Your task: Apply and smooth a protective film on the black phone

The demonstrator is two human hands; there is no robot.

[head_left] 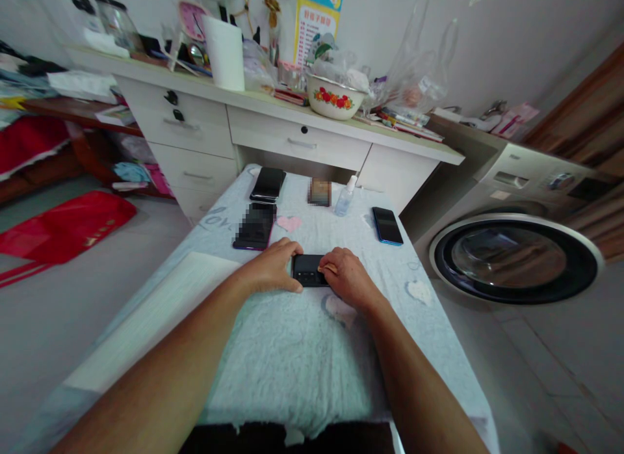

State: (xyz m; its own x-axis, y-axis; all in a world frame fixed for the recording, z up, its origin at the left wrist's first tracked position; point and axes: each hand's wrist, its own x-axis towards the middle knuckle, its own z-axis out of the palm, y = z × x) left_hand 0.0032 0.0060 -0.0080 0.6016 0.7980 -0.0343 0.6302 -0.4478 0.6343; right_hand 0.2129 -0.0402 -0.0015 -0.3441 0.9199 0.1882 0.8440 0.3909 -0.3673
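Observation:
A black smartphone [308, 270] lies on the cloth-covered table with its camera side up. My left hand [277, 267] grips its left end between thumb and fingers. Over its right end, my right hand [347, 276] is closed around a small tan piece, perhaps a folded cloth [330, 268], pressed against the phone's back. The part of the phone under my right hand is hidden. Beyond my hands stands a clear spray bottle [345, 199] with a white top.
More phones lie around: a dark one [256, 226] and a black one [268, 183] at the left, a blue-edged one [387, 226] at the right. A blurred square item [320, 192] sits at the back. A white strip [160, 314] covers the left side. A washing machine [468, 174] stands right.

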